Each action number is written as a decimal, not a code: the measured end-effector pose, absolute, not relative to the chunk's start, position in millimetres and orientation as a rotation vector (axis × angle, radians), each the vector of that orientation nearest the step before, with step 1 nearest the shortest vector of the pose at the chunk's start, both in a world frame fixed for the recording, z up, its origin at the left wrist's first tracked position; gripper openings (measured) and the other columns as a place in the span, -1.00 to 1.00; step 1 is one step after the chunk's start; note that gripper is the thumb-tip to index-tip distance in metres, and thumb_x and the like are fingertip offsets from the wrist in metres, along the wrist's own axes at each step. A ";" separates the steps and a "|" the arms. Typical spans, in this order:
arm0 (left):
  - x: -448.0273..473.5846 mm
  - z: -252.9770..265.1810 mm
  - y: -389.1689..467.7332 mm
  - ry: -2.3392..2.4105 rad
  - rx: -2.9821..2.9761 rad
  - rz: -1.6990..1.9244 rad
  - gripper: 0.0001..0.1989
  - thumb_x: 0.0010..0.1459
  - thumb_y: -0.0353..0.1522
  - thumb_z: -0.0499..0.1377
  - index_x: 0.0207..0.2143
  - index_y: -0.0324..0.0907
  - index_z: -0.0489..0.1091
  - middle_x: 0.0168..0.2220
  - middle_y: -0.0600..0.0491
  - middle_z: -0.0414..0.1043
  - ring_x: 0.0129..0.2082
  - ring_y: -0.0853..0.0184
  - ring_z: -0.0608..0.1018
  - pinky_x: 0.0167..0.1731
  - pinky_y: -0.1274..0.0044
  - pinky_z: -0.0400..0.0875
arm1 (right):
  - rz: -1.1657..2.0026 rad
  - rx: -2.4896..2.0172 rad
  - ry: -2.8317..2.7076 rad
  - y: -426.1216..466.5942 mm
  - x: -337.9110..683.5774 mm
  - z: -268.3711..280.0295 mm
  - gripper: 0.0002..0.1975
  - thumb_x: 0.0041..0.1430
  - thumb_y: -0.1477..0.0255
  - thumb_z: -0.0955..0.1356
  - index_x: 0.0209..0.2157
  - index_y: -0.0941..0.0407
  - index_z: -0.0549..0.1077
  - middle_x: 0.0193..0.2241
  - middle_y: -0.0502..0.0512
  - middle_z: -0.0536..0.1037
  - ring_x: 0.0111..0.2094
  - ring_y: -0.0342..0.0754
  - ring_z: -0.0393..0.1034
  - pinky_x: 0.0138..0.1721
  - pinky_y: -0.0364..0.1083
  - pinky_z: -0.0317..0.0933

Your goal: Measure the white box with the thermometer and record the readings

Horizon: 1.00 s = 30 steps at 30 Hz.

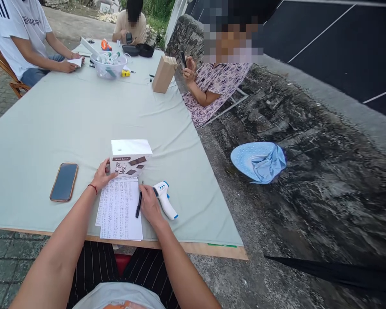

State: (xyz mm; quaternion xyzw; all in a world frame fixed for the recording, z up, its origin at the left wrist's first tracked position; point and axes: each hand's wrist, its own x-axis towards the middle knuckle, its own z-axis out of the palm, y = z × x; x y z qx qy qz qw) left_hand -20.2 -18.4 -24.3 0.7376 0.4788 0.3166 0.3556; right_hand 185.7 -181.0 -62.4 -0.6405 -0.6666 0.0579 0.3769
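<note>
A white and brown carton [128,165] printed with dark chocolate pieces stands upright at the top end of several handwritten sheets [120,210]. My left hand [102,174] grips the carton's lower left side, thumb across the front and fingers partly hidden behind. Over the right edge of the sheets, a black pen [139,205] slants in my right hand [149,204], whose fingers are closed and partly out of sight. Just right of that hand lies a white and blue infrared thermometer [164,199]. A dark-screened phone [64,182] lies left of my left forearm.
Farther along the cloth-covered table [83,116] stand a tall cardboard box [164,74], a plastic basket [110,68] of bottles, a yellow tape measure [125,73] and an open black case [138,50]. Three people sit around it. A blue hat [259,162] lies on the rock at right.
</note>
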 end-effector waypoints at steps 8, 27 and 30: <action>-20.0 -17.2 -25.0 1.260 1.791 0.863 -0.38 0.19 -0.01 0.13 0.22 -0.09 0.24 -0.08 -0.06 0.36 -0.29 0.30 0.43 -0.14 0.32 0.45 | 0.068 -1.638 -1.675 -178.9 200.5 -42.4 -0.52 0.26 0.58 0.11 0.10 0.01 0.42 -0.06 0.19 0.43 -0.11 0.02 0.36 -0.08 0.04 0.34; -9.3 -14.0 -35.0 1.431 1.976 0.783 -0.41 0.34 0.00 -0.17 0.23 -0.09 0.24 -0.02 -0.09 0.45 0.01 0.11 0.46 -0.02 0.28 0.35 | 1.068 -1.405 -0.720 -173.3 175.6 16.6 -0.58 -0.08 0.07 0.39 -0.32 0.13 0.49 -0.46 -0.01 0.46 -0.42 -0.09 0.28 -0.35 -0.10 0.20; -8.5 -15.4 -34.0 1.463 1.978 0.766 -0.40 0.33 -0.01 -0.17 0.24 -0.13 0.22 -0.01 -0.11 0.45 0.01 0.09 0.46 0.00 0.26 0.34 | 1.185 -1.225 -0.634 -158.2 151.7 28.0 -0.63 -0.08 0.10 0.42 -0.38 0.12 0.45 -0.55 -0.08 0.37 -0.51 -0.16 0.18 -0.44 -0.13 0.13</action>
